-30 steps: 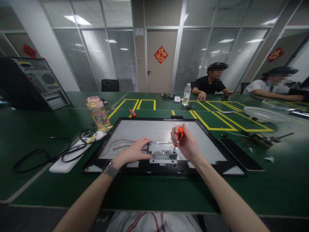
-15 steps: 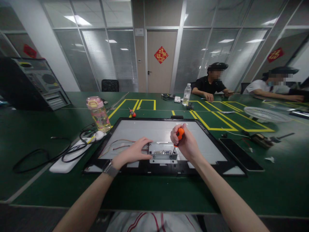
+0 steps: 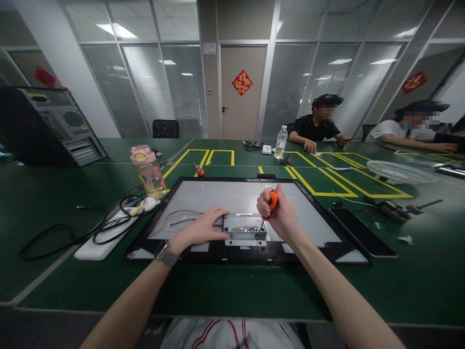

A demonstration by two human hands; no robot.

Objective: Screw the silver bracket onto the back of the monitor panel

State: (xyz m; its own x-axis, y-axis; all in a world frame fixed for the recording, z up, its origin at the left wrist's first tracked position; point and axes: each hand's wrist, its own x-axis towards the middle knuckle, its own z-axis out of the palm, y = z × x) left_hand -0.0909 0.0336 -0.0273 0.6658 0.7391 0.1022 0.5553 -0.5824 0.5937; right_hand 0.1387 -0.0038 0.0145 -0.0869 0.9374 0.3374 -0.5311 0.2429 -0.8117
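Note:
A flat screen panel (image 3: 203,194) with a black frame lies face down on the green table. On its near middle sits a metal bracket box (image 3: 242,221) with connector ports along its front edge. My right hand (image 3: 281,213) is closed around the orange and black handle of a screwdriver (image 3: 273,199). The screwdriver stands nearly upright, its tip at the right end of the bracket box. My left hand (image 3: 199,228), with a watch on its wrist, rests at the box's left edge, fingers stretched and thumb apart. Thin wires (image 3: 181,220) run out beside it.
Left of the panel are a white power strip (image 3: 105,237) with black cables and a pink-lidded bottle (image 3: 148,172). A phone (image 3: 363,232) lies to the right. Behind stand a red screwdriver (image 3: 199,170) and a water bottle (image 3: 281,142). Two people sit at the far right.
My right hand and the screwdriver handle have turned very slightly, the tip staying at the same spot. My left hand keeps its place.

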